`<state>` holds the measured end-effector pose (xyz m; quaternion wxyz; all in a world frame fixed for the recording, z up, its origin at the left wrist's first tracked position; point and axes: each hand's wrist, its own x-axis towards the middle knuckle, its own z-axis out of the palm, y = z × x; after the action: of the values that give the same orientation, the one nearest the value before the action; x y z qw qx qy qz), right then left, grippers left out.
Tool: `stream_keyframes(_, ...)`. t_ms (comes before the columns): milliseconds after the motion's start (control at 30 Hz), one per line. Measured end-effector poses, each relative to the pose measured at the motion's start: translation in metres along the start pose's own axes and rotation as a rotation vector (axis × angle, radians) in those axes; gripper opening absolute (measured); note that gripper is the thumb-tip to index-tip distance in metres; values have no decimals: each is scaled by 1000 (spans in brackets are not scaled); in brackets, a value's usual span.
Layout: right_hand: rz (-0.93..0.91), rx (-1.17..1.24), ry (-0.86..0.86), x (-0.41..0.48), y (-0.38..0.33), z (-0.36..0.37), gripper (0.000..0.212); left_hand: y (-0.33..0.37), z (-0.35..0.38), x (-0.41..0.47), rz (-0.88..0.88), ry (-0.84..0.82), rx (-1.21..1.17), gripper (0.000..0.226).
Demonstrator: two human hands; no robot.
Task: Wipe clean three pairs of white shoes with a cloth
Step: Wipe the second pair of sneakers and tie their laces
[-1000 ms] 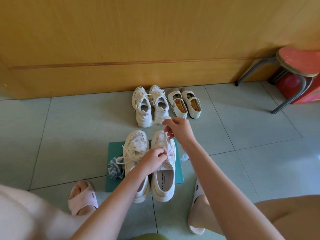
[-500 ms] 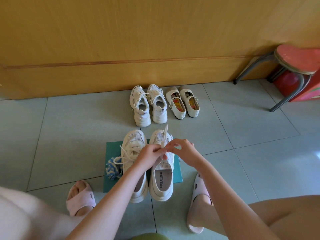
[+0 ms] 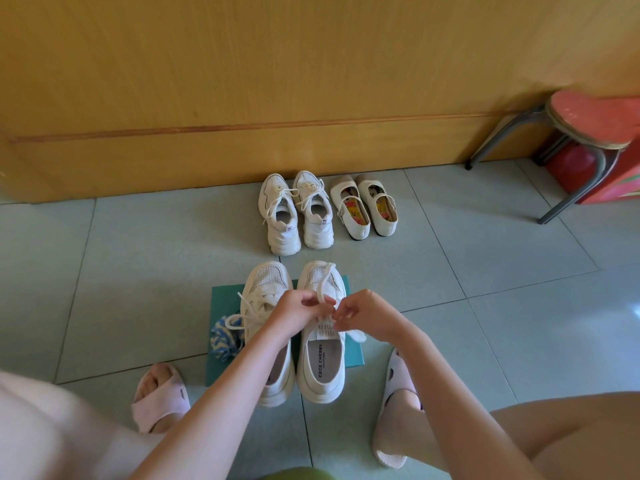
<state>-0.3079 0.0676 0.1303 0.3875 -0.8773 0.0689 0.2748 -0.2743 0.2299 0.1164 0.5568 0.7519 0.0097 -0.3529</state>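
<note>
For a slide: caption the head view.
Left hand and right hand pinch the lace of a white sneaker on a teal mat.

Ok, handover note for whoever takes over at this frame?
Left hand pinches a loop of the white shoelace on the right-hand shoe of the white mesh sneakers; right hand pinches the same lace.
The sneakers stand on a teal mat; the blue-and-white fluffy cloth lies at its left edge, unheld. White chunky lace-up sneakers and white strap flats stand by the wooden wall.
Done: no wiping evident. Left: all three pairs.
</note>
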Motion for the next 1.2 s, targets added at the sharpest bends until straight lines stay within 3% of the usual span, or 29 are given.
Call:
stream_keyframes(167, -15, 46, 33, 3, 3, 6, 9, -4, -2, 1, -27, 68, 64, 13)
stream_keyframes(333, -17, 95, 138, 8, 8, 11, 16, -2, 1, -2, 189, 135, 387, 3)
stream_keyframes(467, -36, 145, 125, 9, 9, 18, 20, -1, 5, -4, 294, 213, 504, 5)
stream_keyframes(800, 19, 362, 54, 9, 12, 18, 20, -18, 24, -11, 374, 401, 158, 13)
stream_keyframes(967, 6, 419, -62, 7, 19, 13, 18, -21, 25, -8, 431, 428, 254, 13)
stream_keyframes(1200, 4, 376, -81, 7, 21, 13, 9, -20, 19, -6, 367, 346, 217, 15)
